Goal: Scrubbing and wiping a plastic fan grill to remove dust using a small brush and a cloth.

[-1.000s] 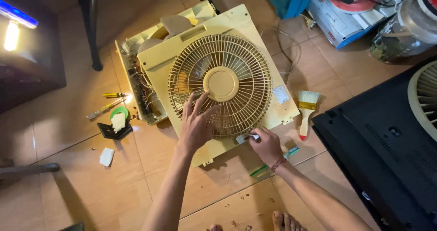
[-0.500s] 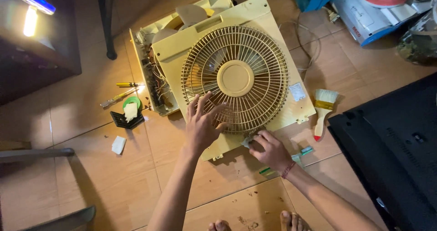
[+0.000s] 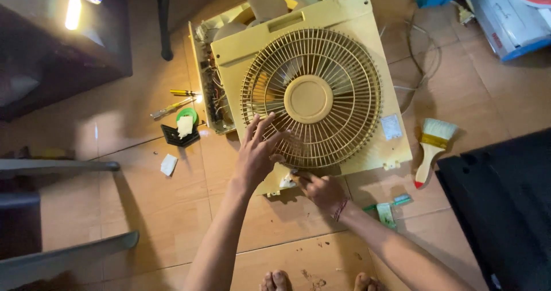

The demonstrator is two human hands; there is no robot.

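Overhead, the box fan lies flat on the tiled floor, grille up. At the grille's seven o'clock the left hand rests open, fingers spread, holding nothing. At six o'clock the right hand touches the frame edge, its grip unclear. A paintbrush lies at four o'clock, screwdrivers at nine.

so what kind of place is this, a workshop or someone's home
Probably a home floor used for repairs: a person sits barefoot on tan floor tiles, both hands on a yellowed box fan, with screwdrivers and a paintbrush lying loose.
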